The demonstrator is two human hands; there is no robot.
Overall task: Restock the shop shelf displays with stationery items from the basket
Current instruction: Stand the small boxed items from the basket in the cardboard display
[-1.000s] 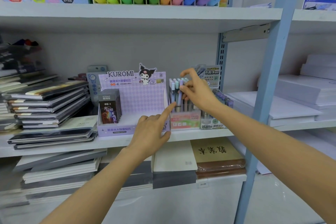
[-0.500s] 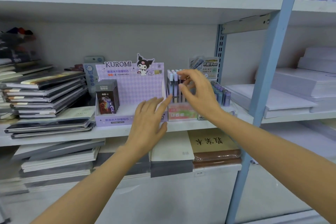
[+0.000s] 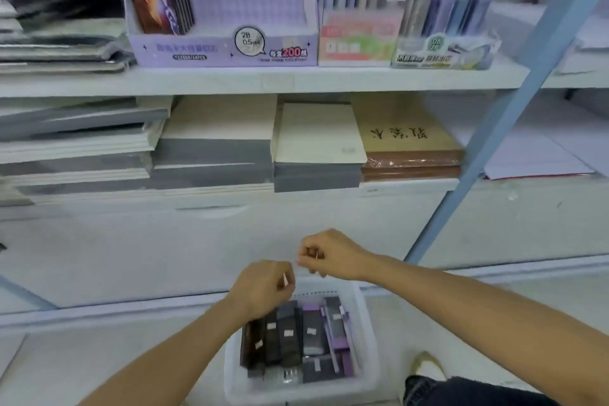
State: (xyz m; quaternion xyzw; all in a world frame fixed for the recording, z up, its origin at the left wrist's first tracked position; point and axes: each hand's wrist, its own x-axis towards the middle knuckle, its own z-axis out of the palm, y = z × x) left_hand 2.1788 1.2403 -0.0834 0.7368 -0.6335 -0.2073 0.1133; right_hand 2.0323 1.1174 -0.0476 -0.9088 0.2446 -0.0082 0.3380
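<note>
A white plastic basket (image 3: 370, 334) stands on the floor below the shelves. It holds several dark boxes (image 3: 284, 338) and purple boxes (image 3: 313, 330) of stationery, most with small white labels. My left hand (image 3: 263, 287) hovers over the basket's far left corner with curled fingers and holds nothing that I can see. Just above the basket's far rim, my right hand (image 3: 329, 255) is curled the same way, also with nothing visible in it. On the shelf above stand a purple lead-refill display box (image 3: 224, 49), a pink pen display (image 3: 359, 39) and a green-labelled display (image 3: 441, 51).
The shelf board (image 3: 263, 81) runs across the top. Below it lie stacked notebooks (image 3: 316, 135) and a brown wrapped book (image 3: 408, 138). A blue upright post (image 3: 510, 115) slants down on the right. My knee in dark jeans (image 3: 468, 392) is beside the basket.
Both hands have left the pen display on the shelf and dropped to just above the basket. My view has tilted down from the shelves to the floor.
</note>
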